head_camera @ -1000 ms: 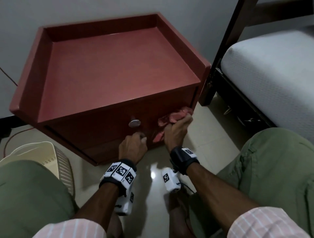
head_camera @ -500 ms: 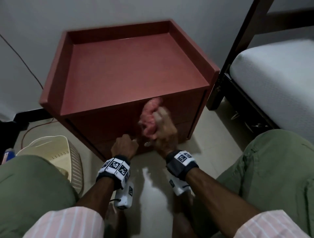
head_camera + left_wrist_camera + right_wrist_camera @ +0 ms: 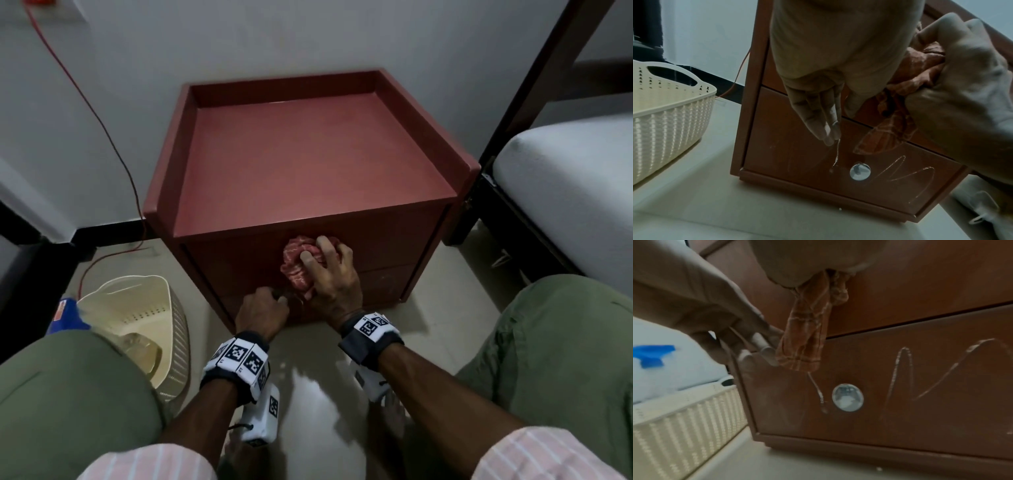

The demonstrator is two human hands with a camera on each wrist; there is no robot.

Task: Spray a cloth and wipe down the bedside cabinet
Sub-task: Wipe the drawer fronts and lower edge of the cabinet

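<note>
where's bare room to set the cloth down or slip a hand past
Free: the red-brown wooden cabinet top, bordered by its raised rim; pale floor between cabinet base and knees. Crowded: the drawer front, where the right hand presses the crumpled pink cloth beside the left hand.

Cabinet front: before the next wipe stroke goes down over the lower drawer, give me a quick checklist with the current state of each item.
1. Cloth gripped by right hand: ok, bunched against the upper drawer front.
2. Left hand steadying the cabinet: ok, fingertips on the lower drawer front.
3. Lower drawer clean: not ok, pale wavy streaks remain.
4. Knob clear of the cloth: ok, the hanging corner ends above it.
5. Cloth damp enough: cannot tell.
6. Basket out of the way: ok, left of the cabinet.
</note>
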